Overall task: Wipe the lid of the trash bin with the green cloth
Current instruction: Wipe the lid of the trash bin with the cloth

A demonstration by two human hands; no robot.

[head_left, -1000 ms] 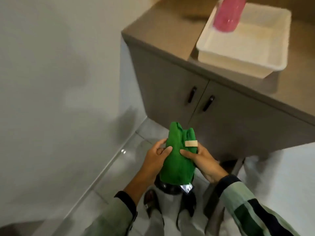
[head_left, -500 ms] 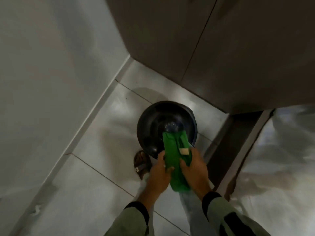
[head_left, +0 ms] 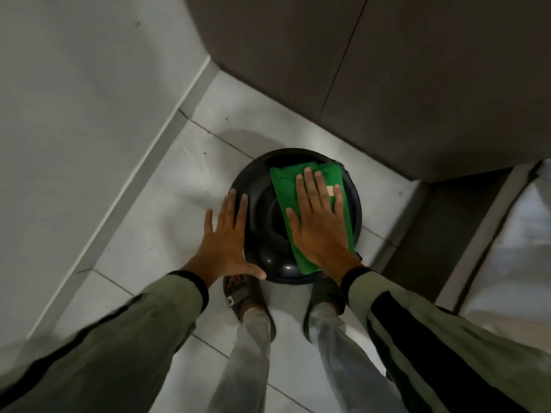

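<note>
On the floor by the cabinet corner, the green cloth (head_left: pixel 307 210), held folded between both hands half a second ago, now lies spread over the right half of the bin lid (head_left: pixel 262 216) under the flat, open right hand (head_left: pixel 317 225), while the left hand (head_left: pixel 228 236), open and holding nothing, steadies the lid's left edge, so wiping can start.

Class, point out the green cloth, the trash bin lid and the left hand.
green cloth (head_left: pixel 283 186), head view, bare upper-left part.
trash bin lid (head_left: pixel 268 213), head view, black centre dome.
left hand (head_left: pixel 228 236), head view, back of hand.

A home kitchen corner – grey cabinet (head_left: pixel 387 70), tiled floor (head_left: pixel 167 186), lidded bin (head_left: pixel 259 186)
</note>
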